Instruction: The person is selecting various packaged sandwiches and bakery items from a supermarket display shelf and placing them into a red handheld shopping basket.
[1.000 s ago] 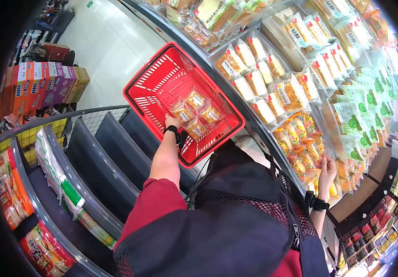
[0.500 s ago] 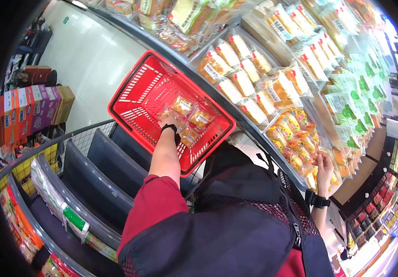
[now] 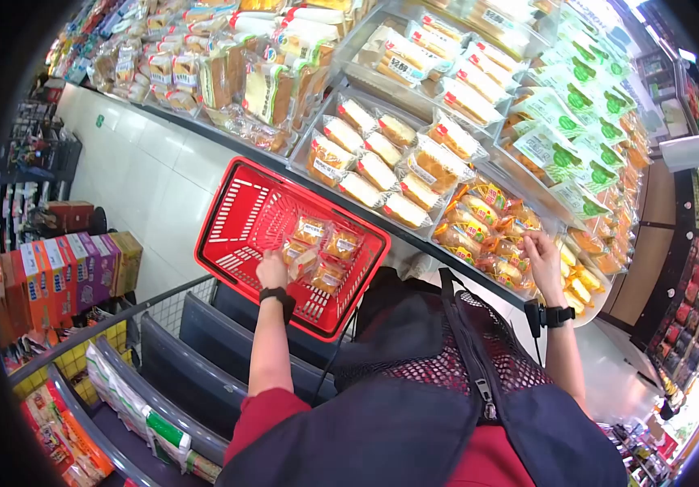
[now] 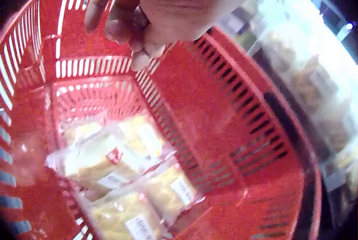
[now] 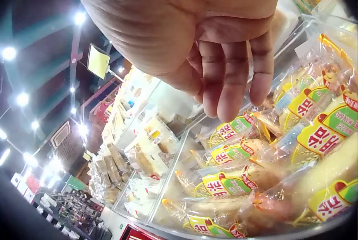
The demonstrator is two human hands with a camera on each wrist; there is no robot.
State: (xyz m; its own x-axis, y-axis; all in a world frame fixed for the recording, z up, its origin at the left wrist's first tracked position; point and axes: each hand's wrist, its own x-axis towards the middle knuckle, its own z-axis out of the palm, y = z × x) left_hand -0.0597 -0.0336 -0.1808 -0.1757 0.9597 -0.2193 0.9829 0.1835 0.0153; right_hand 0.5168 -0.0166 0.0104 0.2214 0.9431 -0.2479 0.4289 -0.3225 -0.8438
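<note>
In the head view my left hand [image 3: 272, 272] is over the near left part of the red basket [image 3: 240, 280], beside wrapped bread packs [image 3: 341, 242]. The left wrist view has this hand [image 4: 168, 13] above the basket with loosely bent fingers, holding nothing visible. Below, a pale pack with a red mark [image 4: 103, 159] lies on top of several golden packs [image 4: 170, 189]. My right hand [image 3: 542, 260] hovers over the orange-and-yellow wrapped buns in the display [image 3: 463, 231]. Its fingers [image 5: 224, 78] hang loosely bent above the bun packs [image 5: 226, 181], with nothing visible in them.
Clear bins of wrapped sandwiches [image 3: 378, 170] and green-labelled packs [image 3: 568, 122] stretch beyond the basket and to the right. Dark curved shelf dividers [image 3: 219, 333] stand at the lower left. Stacked coloured boxes [image 3: 73, 268] stand on the floor at the left.
The head view has shifted, showing more of the display. My left hand has drawn back from among the packs, and a pale pack now shows on top. My right hand stays over the buns.
</note>
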